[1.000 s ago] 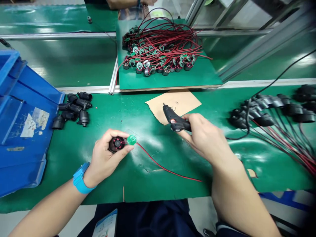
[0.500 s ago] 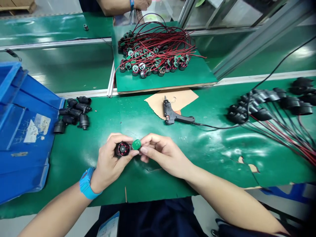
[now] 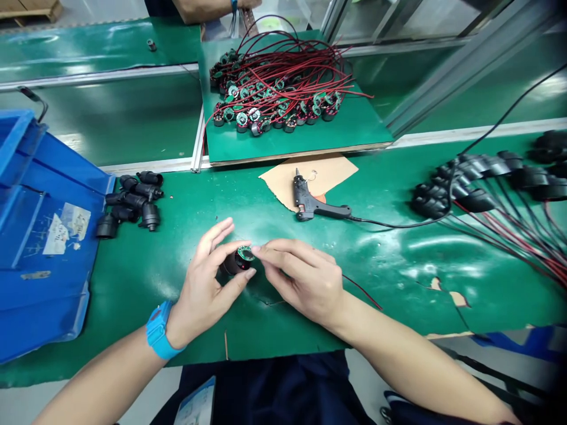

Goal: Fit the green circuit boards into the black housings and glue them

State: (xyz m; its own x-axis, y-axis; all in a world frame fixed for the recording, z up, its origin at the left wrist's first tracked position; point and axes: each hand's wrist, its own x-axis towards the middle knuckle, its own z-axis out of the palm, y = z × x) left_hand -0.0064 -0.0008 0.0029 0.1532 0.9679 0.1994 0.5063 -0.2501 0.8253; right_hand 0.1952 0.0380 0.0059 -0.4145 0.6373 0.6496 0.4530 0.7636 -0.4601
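A black cylindrical housing [image 3: 230, 265] is between the thumb and fingers of my left hand [image 3: 208, 277], which wears a blue wristband. At the housing's open end sits a small round green circuit board [image 3: 245, 253], tilted toward the camera. The fingertips of my right hand [image 3: 305, 277] pinch together at the board's right edge. A thin dark red wire [image 3: 363, 292] runs out past my right hand over the green mat. Part of the housing is hidden by my left fingers.
A glue gun [image 3: 305, 200] lies on cardboard [image 3: 279, 178]. Motors with red wires [image 3: 283, 88] cover a raised board [image 3: 296, 144]. Black housings [image 3: 133, 198] lie beside a blue bin [image 3: 48, 248]; wired ones [image 3: 469, 177] are at right. A person's forearm [image 3: 208, 9] shows behind.
The housing has turned, and the green board has moved against its open end with its component side showing. My right hand has closed over the board's edge, and a wire now shows behind it.
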